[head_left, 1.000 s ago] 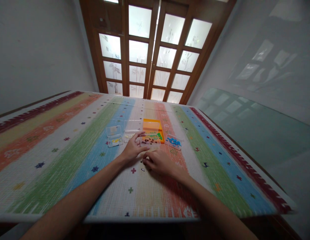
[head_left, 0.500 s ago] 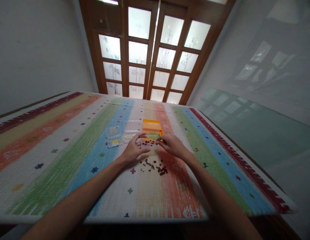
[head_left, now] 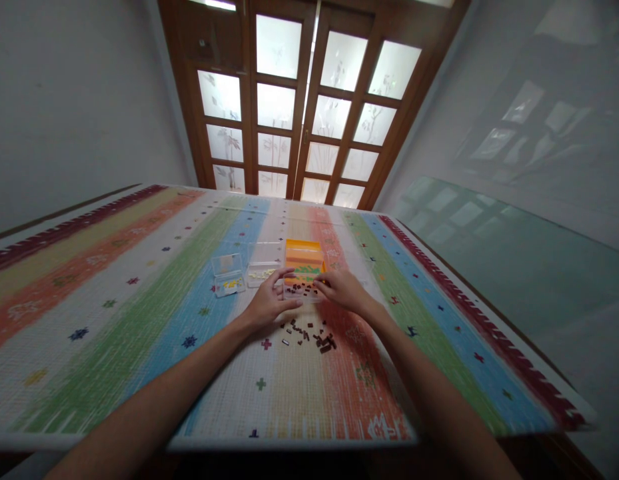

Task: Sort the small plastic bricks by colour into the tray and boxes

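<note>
My left hand (head_left: 266, 300) curls around the left side of a small clear plastic box (head_left: 305, 298), thumb along the front and fingers behind. Several tiny dark brown building bricks (head_left: 298, 289) lie in this box. At its right edge is my right hand (head_left: 345, 292), thumb and forefinger pinched together; anything between the tips is too small to make out. Nearer to me, a loose scatter of brown bricks (head_left: 325, 344) lies on the striped tablecloth (head_left: 294, 393). Just behind the clear box sits an orange box (head_left: 303, 248) with green pieces (head_left: 306, 271) inside.
To the left stand two open clear boxes, one with yellow pieces (head_left: 232, 284) and one with pale pieces (head_left: 259, 274). The cloth covers a wide table. Wooden doors (head_left: 299, 133) with frosted panes rise beyond it, and walls flank both sides.
Both hands stay nearly still around the clear box. My left thumb has shifted very slightly to the right, and the whole view has moved a little.
</note>
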